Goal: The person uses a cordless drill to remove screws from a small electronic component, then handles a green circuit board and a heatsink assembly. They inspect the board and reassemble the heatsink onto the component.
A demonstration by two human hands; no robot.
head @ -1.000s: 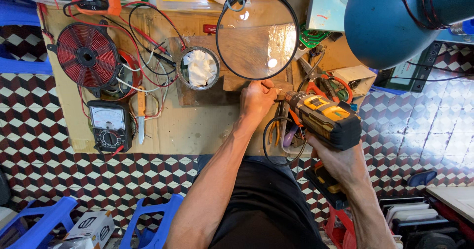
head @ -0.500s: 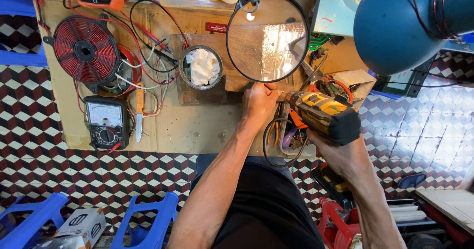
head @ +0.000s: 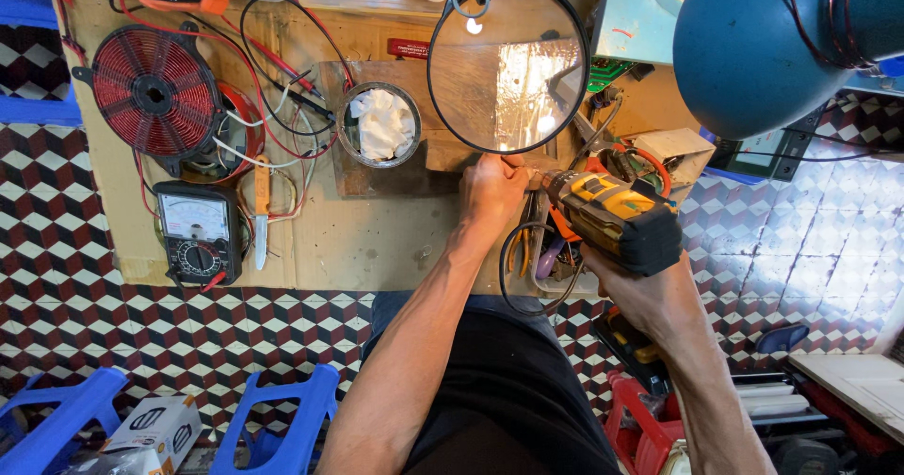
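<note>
Left hand [head: 492,191] is curled closed at the front edge of the wooden block [head: 395,169], fingertips pinched under the magnifying glass [head: 508,65]; what they pinch I cannot tell. Right hand [head: 650,291] is wrapped tight around the grip of the yellow-and-black drill [head: 612,216], nose pointing at the left fingers. Beside the glass sits a round tin [head: 379,125]; a meter [head: 196,233] lies further left.

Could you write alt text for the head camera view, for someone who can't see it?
Seen from above, a person's right hand holds a yellow-and-black cordless drill against the left hand under a round magnifier at a cluttered workbench.
</note>
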